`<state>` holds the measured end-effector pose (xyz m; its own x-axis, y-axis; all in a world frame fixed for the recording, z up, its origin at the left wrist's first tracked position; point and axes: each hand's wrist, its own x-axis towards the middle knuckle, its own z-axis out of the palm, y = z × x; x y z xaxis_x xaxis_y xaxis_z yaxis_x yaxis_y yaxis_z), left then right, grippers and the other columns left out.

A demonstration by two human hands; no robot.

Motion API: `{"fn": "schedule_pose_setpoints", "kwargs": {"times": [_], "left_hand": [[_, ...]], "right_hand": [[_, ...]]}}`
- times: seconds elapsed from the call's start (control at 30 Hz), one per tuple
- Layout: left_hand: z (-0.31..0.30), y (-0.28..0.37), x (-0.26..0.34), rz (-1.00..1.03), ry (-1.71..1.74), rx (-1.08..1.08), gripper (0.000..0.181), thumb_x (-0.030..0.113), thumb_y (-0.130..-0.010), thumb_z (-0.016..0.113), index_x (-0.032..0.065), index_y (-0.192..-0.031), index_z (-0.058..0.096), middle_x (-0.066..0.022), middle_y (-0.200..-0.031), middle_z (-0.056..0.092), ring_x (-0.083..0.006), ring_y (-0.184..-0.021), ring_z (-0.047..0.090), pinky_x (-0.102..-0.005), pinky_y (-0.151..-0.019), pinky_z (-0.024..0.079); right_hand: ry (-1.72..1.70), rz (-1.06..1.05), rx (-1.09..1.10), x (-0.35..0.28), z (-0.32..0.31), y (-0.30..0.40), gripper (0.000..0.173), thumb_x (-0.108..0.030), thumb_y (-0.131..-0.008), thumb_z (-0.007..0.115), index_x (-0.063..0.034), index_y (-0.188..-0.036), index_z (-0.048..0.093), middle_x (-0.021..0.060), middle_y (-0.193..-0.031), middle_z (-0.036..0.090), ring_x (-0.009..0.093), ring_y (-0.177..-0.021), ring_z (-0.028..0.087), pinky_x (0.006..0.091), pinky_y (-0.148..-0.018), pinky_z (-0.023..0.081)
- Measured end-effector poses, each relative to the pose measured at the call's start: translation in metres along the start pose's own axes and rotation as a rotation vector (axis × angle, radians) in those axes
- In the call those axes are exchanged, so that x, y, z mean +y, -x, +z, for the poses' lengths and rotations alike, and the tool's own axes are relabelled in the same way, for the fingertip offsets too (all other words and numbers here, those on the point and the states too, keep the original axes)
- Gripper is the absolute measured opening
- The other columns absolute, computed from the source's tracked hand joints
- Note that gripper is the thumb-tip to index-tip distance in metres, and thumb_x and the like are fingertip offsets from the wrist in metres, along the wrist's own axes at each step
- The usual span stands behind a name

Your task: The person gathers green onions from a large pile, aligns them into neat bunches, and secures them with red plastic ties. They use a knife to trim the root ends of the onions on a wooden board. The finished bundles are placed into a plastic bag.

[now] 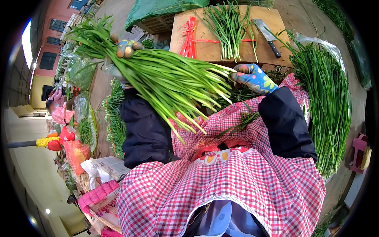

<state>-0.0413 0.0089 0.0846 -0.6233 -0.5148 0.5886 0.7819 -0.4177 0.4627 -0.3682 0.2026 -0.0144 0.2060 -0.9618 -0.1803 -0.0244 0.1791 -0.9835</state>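
My left hand [125, 50], in a patterned glove with worn, dirty fingertips, is closed around a thick bunch of garlic chives [165, 71]. Leafy tops stick out to the upper left, and pale stem ends fan toward the lower right. At the bunch's right side, my right hand [254, 77], in a blue flowered glove, pinches the pale end of one or a few stems. Beyond my hands, a smaller pile of chives [229, 32] lies on a wooden board [201, 29], across a red tie strip [207, 41].
Red tie strips [188, 41] lie bundled at the board's left, a cleaver [268, 35] at its right. A large heap of loose chives [325, 106] stands at my right. Tied bunches [115, 121] line my left. A person in pink [60, 111] sits farther off.
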Motion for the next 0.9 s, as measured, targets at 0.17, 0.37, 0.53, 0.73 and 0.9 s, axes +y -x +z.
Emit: {"fn": "schedule_pose_setpoints", "kwargs": {"times": [0.17, 0.37, 0.53, 0.73, 0.9], "left_hand": [[0.01, -0.018, -0.01, -0.013, -0.023, -0.044, 0.044, 0.024, -0.093, 0.038, -0.0034, -0.127, 0.045, -0.0109, -0.089, 0.058, -0.0269, -0.09, 0.055, -0.0433, -0.101, 0.034], [0.042, -0.047, -0.041, 0.112, -0.236, 0.406, 0.037, 0.029, -0.088, 0.043, -0.0026, -0.099, 0.057, -0.0124, -0.076, 0.06, -0.0298, -0.076, 0.059, -0.0468, -0.089, 0.045], [0.044, -0.08, -0.105, 0.082, -1.028, 0.64, 0.022, 0.023, -0.084, 0.053, 0.0025, -0.088, 0.059, -0.0137, -0.089, 0.063, -0.0285, -0.089, 0.061, -0.0381, -0.076, 0.051], [0.05, -0.107, -0.19, 0.023, -1.197, 0.427, 0.029, 0.014, -0.091, 0.046, -0.0043, -0.108, 0.061, -0.0109, -0.106, 0.063, -0.0185, -0.102, 0.058, -0.0306, -0.094, 0.042], [0.073, -0.102, -0.191, -0.212, -1.478, 0.246, 0.028, 0.012, -0.09, 0.052, -0.0066, -0.11, 0.059, -0.0096, -0.108, 0.063, -0.0144, -0.1, 0.058, -0.026, -0.089, 0.043]], "right_hand": [[0.669, -0.163, -0.068, 0.036, -0.024, 0.017, 0.015, -0.015, -0.087, 0.055, -0.004, -0.096, 0.062, 0.005, -0.076, 0.063, 0.019, -0.069, 0.057, 0.0338, -0.064, 0.045], [-0.073, -0.348, 0.356, -0.017, -0.001, 0.032, 0.069, -0.016, -0.075, 0.069, -0.0014, -0.134, 0.036, 0.0164, -0.132, 0.045, 0.023, -0.122, 0.043, 0.0326, -0.096, 0.04], [0.198, -0.649, 0.252, -0.069, 0.043, 0.01, 0.099, -0.033, -0.063, 0.08, 0.0007, -0.139, 0.025, 0.023, -0.136, 0.038, 0.029, -0.13, 0.033, 0.0351, -0.106, 0.027], [0.034, -0.561, 0.42, -0.048, 0.031, -0.029, 0.086, -0.007, -0.075, 0.073, 0.0048, -0.14, 0.018, 0.0133, -0.12, 0.053, 0.017, -0.107, 0.052, 0.0281, -0.091, 0.043], [-0.169, -0.363, 0.454, -0.069, 0.026, -0.021, 0.056, -0.014, -0.078, 0.07, 0.0063, -0.125, 0.046, 0.0095, -0.104, 0.061, 0.016, -0.09, 0.059, 0.0258, -0.08, 0.048]]}}
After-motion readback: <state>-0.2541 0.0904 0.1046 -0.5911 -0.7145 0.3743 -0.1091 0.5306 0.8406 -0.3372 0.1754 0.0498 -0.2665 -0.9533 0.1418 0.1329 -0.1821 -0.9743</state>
